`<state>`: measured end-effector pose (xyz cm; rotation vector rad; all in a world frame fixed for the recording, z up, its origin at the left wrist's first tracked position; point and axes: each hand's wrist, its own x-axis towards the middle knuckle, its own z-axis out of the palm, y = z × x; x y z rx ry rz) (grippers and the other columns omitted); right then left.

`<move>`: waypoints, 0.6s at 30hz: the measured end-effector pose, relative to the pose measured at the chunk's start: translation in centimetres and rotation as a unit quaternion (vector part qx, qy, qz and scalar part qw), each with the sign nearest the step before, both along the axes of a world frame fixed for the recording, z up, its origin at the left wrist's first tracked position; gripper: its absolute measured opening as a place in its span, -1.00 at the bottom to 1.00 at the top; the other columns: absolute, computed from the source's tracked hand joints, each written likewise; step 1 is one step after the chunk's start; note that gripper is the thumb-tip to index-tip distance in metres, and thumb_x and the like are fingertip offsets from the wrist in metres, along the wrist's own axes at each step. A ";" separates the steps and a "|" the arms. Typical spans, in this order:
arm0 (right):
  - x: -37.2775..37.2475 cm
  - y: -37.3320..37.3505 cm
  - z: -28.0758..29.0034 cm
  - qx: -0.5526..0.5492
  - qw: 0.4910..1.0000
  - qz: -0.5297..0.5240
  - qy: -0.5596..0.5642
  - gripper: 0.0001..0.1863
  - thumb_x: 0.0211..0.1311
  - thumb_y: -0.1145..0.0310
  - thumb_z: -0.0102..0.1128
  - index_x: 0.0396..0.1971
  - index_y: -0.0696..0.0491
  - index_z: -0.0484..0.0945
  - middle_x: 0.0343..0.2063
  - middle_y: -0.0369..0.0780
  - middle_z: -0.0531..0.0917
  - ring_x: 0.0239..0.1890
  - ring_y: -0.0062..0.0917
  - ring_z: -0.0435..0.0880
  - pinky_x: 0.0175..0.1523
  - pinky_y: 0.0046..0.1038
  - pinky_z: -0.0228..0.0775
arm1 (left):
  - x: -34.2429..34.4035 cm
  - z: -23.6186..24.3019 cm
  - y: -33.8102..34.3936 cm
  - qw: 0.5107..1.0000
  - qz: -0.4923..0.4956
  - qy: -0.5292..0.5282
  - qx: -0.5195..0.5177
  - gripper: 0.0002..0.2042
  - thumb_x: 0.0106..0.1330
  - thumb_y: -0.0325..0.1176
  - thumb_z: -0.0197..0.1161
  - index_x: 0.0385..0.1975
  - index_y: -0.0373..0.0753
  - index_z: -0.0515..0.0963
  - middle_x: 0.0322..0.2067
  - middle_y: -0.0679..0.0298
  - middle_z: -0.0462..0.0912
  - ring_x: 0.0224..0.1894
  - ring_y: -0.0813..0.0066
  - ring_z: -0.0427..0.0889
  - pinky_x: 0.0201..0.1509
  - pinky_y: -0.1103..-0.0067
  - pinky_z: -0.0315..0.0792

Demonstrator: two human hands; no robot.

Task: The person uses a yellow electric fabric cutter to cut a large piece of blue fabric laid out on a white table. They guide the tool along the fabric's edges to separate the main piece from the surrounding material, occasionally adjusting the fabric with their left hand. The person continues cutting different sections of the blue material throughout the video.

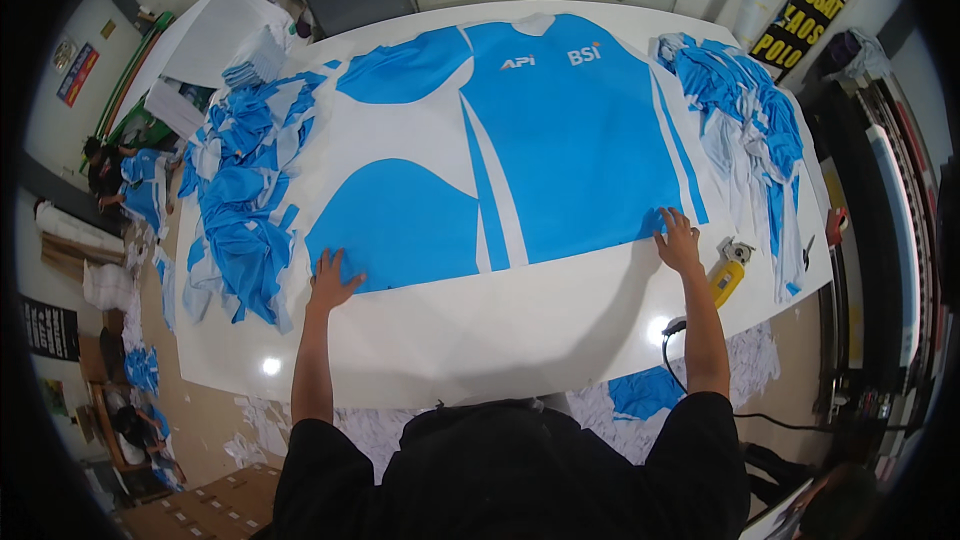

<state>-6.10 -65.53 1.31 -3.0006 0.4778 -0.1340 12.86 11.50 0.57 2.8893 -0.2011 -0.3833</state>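
A wide sheet of blue and white printed fabric [575, 145] lies spread flat on the white table [500, 340]. It bears the shape of a shirt body on the right and curved blue panels on the left. My left hand [335, 278] rests on the fabric's lower left corner, fingers spread. Near its lower right corner, my right hand [678, 238] touches the edge with fingers apart. Neither hand grips anything. Just right of my right hand lies a yellow electric rotary cutter [730, 275] with a round metal head and a black cord.
Crumpled blue and white fabric [245, 210] is heaped at the table's left, with another heap [745, 110] at the right. Scissors [808, 254] lie near the right edge. The cutter's cord [780, 422] runs off right. White scraps cover the floor; other people [105, 175] are at far left.
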 end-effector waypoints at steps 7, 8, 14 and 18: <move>-4.0 -0.7 0.2 -0.044 0.987 -0.103 0.117 -0.44 0.46 0.06 0.13 0.38 -0.07 0.40 0.44 -0.31 0.41 0.49 -0.22 0.31 0.41 0.34 0.04 | -3.6 0.0 -2.0 0.999 0.022 0.026 -0.010 0.06 0.16 0.35 0.41 0.57 -0.07 0.10 0.59 -0.15 -0.12 0.58 -0.38 -0.11 0.34 -0.45 0.04; -4.9 -0.5 0.7 -0.058 0.991 -0.105 0.052 -0.44 0.46 0.06 0.14 0.36 -0.03 0.43 0.43 -0.25 0.42 0.47 -0.20 0.33 0.42 0.28 0.07 | -4.2 0.1 -2.0 0.999 0.025 0.031 -0.012 0.07 0.15 0.36 0.41 0.57 -0.07 0.09 0.59 -0.15 -0.13 0.59 -0.38 -0.12 0.34 -0.46 0.03; -14.5 -0.4 -0.7 -0.003 0.882 -0.415 -0.222 -0.35 0.39 0.01 0.26 0.21 0.27 0.48 0.16 0.10 0.61 0.16 -0.05 0.62 0.21 -0.06 0.47 | -7.6 1.2 -2.6 0.993 0.101 0.063 -0.007 0.16 0.08 0.42 0.42 0.60 -0.06 0.03 0.60 -0.16 -0.19 0.61 -0.37 -0.20 0.39 -0.47 -0.06; -18.2 -4.6 -7.6 0.244 0.800 -0.508 -0.203 -0.22 0.25 -0.12 0.40 0.05 0.39 0.53 -0.23 0.07 0.73 -0.24 -0.16 0.75 -0.15 -0.20 0.59 | -7.7 0.4 -2.4 0.992 0.100 0.068 -0.018 0.21 0.04 0.45 0.42 0.61 -0.06 -0.02 0.60 -0.19 -0.24 0.61 -0.36 -0.24 0.39 -0.48 -0.10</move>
